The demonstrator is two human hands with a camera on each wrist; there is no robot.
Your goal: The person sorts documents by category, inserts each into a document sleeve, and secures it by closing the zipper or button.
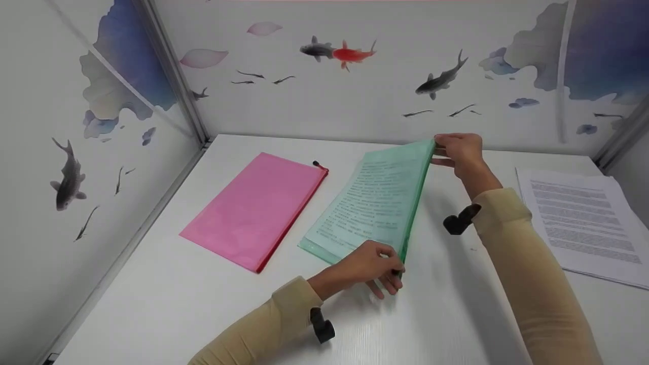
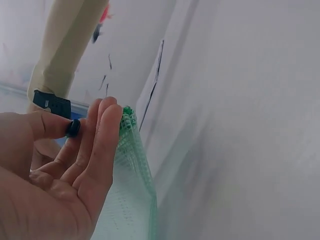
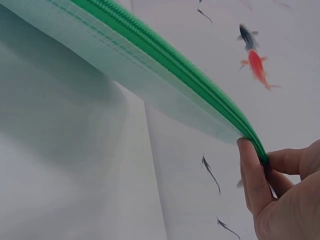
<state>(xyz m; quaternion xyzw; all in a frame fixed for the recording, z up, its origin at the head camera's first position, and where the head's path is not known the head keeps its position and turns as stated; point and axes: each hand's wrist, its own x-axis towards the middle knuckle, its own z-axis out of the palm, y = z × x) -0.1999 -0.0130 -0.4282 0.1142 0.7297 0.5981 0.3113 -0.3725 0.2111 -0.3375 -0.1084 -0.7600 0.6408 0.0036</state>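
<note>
A translucent green zipper document pouch [image 1: 377,197] with printed sheets inside is tilted, its zipper edge raised off the table. At the far end of that edge, my right hand [image 1: 464,152] pinches the corner between thumb and fingers. The right wrist view shows the green zipper [image 3: 190,75] running up to this pinch, with its teeth meeting along the visible length. At the near end, my left hand [image 1: 367,263] pinches the black zipper pull [image 2: 73,128] between thumb and forefinger. The other left fingers extend beside the pouch's near corner.
Left of the green pouch, a pink zipper pouch [image 1: 258,208] lies flat with its red zipper edge facing right. A stack of printed paper [image 1: 583,218] lies on the right of the white table [image 1: 416,329]. Walls painted with fish border the back and left.
</note>
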